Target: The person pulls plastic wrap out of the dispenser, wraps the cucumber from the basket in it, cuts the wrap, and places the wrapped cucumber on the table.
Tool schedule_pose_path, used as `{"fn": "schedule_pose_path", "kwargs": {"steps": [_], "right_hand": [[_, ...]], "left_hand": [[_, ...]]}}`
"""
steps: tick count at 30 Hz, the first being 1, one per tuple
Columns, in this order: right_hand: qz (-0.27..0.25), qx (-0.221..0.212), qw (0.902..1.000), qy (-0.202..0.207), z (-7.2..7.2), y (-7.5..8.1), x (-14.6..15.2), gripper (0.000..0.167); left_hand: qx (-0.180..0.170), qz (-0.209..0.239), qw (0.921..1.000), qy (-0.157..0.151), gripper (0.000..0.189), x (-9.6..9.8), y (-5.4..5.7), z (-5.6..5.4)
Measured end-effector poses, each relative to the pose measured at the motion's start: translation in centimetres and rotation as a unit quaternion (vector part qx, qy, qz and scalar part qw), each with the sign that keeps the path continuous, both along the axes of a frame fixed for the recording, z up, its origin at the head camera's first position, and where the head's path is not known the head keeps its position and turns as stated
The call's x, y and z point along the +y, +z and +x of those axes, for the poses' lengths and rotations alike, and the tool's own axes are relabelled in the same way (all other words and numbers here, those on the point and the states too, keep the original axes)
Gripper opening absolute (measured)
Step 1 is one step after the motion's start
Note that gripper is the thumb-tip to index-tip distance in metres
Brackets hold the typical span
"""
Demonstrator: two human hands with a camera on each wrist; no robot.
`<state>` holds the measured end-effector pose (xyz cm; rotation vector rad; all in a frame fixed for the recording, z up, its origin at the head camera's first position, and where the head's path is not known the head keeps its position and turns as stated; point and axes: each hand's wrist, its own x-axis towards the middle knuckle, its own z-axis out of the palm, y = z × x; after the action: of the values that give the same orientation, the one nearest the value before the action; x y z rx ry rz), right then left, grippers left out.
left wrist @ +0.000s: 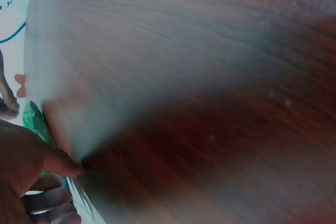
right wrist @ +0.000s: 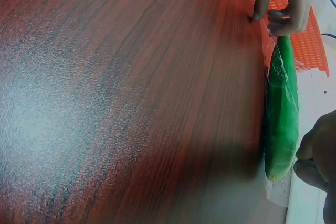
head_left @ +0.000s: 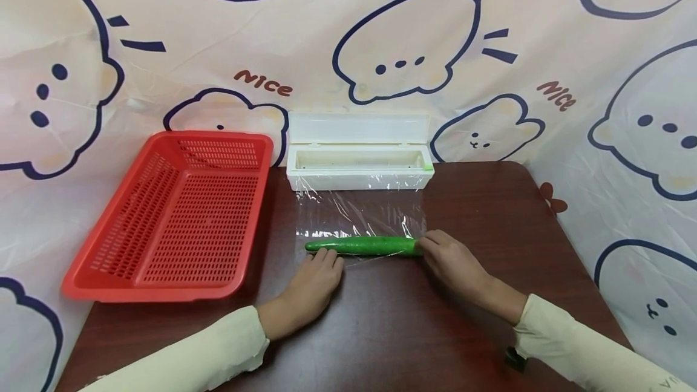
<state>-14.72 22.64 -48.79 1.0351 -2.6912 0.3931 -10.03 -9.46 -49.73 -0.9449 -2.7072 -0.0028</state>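
A long green cucumber (head_left: 370, 245) lies crosswise on a sheet of clear plastic wrap (head_left: 359, 213). The sheet runs forward from a white wrap dispenser (head_left: 356, 182) whose lid stands up. My left hand (head_left: 307, 289) is at the cucumber's left end, its thumb and curled fingers pinching the near edge of the wrap; film stretches from these fingers along the cucumber in the right wrist view. At the other end, my right hand (head_left: 457, 265) has its fingertips bunched together on the wrap, right beside the cucumber's tip (right wrist: 274, 174).
To the left stands a red perforated plastic basket (head_left: 239, 277) with nothing in it. The dark wooden table (head_left: 370, 337) meets a patterned cloth backdrop (head_left: 310, 35) behind the dispenser. A small black object (head_left: 514, 359) shows by the right sleeve.
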Motion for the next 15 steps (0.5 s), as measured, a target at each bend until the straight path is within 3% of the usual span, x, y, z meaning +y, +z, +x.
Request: {"fn": "schedule_pose_path", "kwargs": {"steps": [8, 15], "right_hand": [[-0.004, -0.013, 0.9999, -0.01, -0.23, -0.15, -0.34, 0.028], [0.002, -0.015, 0.9999, -0.006, -0.24, -0.13, -0.36, 0.026]], "left_hand": [[0.015, 0.002, 0.9998, 0.01, 0.022, -0.59, -0.56, -0.33], [0.031, 0.009, 0.9995, 0.002, 0.025, -1.0, -0.21, -0.72]]}}
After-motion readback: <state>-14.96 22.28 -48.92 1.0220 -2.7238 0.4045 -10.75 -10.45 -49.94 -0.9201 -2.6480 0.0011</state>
